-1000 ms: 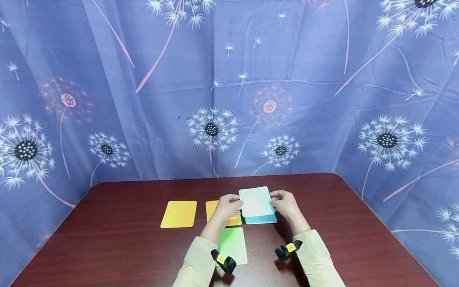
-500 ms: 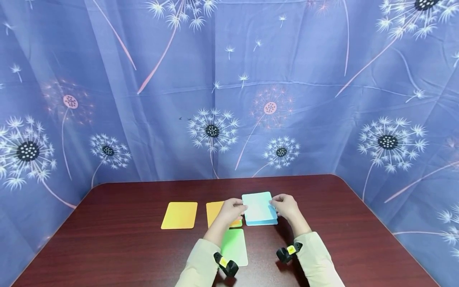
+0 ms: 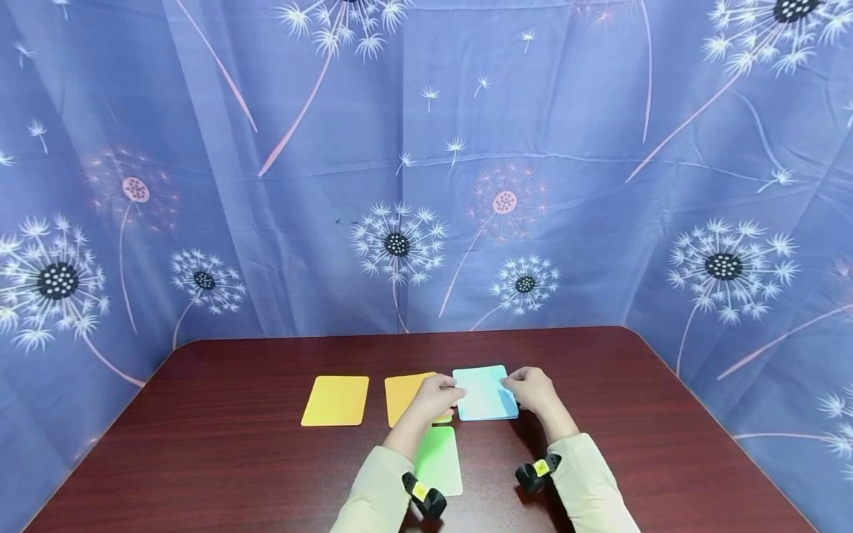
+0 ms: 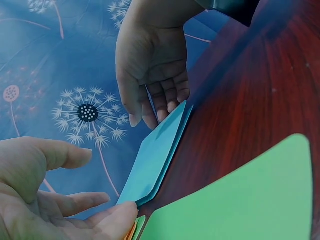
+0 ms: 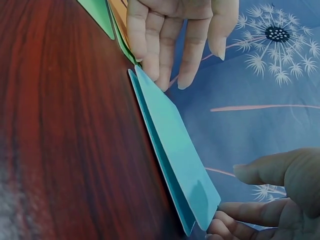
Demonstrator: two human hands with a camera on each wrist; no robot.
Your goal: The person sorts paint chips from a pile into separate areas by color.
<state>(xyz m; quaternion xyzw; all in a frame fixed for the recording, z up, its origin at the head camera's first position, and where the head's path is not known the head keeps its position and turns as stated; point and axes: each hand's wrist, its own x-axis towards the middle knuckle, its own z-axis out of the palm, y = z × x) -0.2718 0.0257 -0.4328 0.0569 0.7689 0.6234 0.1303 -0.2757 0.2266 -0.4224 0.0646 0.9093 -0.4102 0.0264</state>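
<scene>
A pale blue square card (image 3: 485,392) lies over a second blue card (image 5: 187,222), the two nearly aligned, with a narrow gap between them in the wrist views. My left hand (image 3: 433,400) is at the card's left edge; its thumb (image 4: 70,156) stands raised away from the fingers, which are fairly straight. At the opposite edge, my right hand (image 3: 533,391) also has its thumb (image 5: 262,169) lifted off, and its fingertips touch the card's near corner. Under my left hand sits an orange card (image 3: 401,400) with a green edge showing beneath it.
A yellow card (image 3: 335,400) lies on the dark red wooden table (image 3: 220,444) to the left. Nearer me, a light green card (image 3: 441,465) is partly covered by my left forearm. A blue curtain (image 3: 300,244) with dandelion prints hangs behind the table.
Both hands have lowered the pale blue card toward me, onto the blue one, which it now nearly covers. In the present wrist views, both thumbs are off the card.
</scene>
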